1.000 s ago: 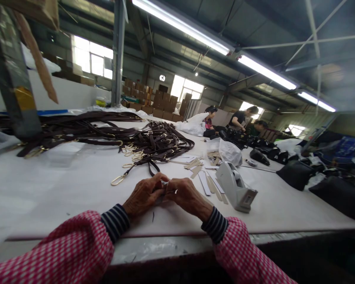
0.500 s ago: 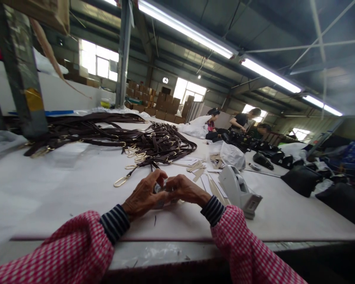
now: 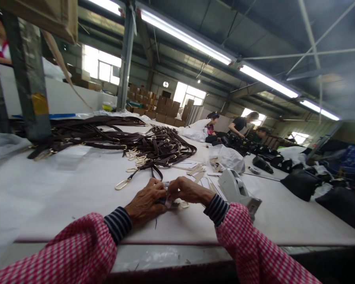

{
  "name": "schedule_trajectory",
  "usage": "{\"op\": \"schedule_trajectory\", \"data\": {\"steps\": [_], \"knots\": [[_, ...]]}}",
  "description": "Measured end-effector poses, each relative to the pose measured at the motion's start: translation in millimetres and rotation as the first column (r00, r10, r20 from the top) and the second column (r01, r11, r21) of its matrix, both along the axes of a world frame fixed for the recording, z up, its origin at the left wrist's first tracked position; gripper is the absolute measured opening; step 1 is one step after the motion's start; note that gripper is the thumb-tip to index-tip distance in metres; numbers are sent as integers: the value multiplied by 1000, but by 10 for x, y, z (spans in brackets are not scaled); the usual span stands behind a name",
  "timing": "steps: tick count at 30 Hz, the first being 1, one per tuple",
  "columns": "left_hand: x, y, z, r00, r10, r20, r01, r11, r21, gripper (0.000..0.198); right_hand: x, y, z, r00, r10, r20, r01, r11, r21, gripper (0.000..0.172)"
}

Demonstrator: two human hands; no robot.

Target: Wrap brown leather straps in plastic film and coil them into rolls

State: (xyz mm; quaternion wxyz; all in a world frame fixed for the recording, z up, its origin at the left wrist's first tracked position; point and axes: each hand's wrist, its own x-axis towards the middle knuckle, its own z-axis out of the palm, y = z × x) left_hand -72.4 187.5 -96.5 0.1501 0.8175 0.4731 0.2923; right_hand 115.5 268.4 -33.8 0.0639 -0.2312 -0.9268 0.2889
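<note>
At the far left of the frame a dark steel post (image 3: 29,79) rises from the white worktable (image 3: 47,189), and from its foot a long heap of dark brown leather straps (image 3: 106,136) runs rightward across the upper middle of the table, gold snap hooks (image 3: 134,156) bunched along its near edge. One strap trails toward the lower centre and ends in a gold clasp (image 3: 122,184) lying flat on the table, just left of the hands. In the lower centre the left hand (image 3: 146,203) and the right hand (image 3: 187,190) meet fingertip to fingertip, both curled shut and pinching a small piece of strap hardware (image 3: 169,199) between them — it is mostly hidden by the fingers, so its exact shape cannot be told; a gold ring (image 3: 184,204) shows just below the right hand, touching the table. Both wrists wear striped cuffs under pink checked sleeves (image 3: 77,252). Just right of the hands stands a grey tape dispenser (image 3: 238,191), with tan paper strips (image 3: 197,169) scattered behind it and a crumpled clear plastic bag (image 3: 229,156) beyond. Further right — upper right of the table — black handbags (image 3: 300,181) lie in a row, and other people (image 3: 242,124) sit at the far end
</note>
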Motion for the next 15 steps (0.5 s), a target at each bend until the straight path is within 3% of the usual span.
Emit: {"op": "schedule_trajectory", "data": {"steps": [3, 9, 15], "knots": [[-7, 20, -27, 999, -43, -2, 43, 999, -3, 21, -39, -49, 43, 997, 10, 76, -24, 980, 198, 18], [-16, 70, -76, 994, -112, 8, 111, 993, 28, 15, 0, -59, 8, 997, 4, 80, -14, 992, 124, 5], [-3, 42, -68, 992, -121, 42, 120, 992, 40, 18, -3, -88, 74, 992, 4, 129, -17, 995, 100, 11]]}}
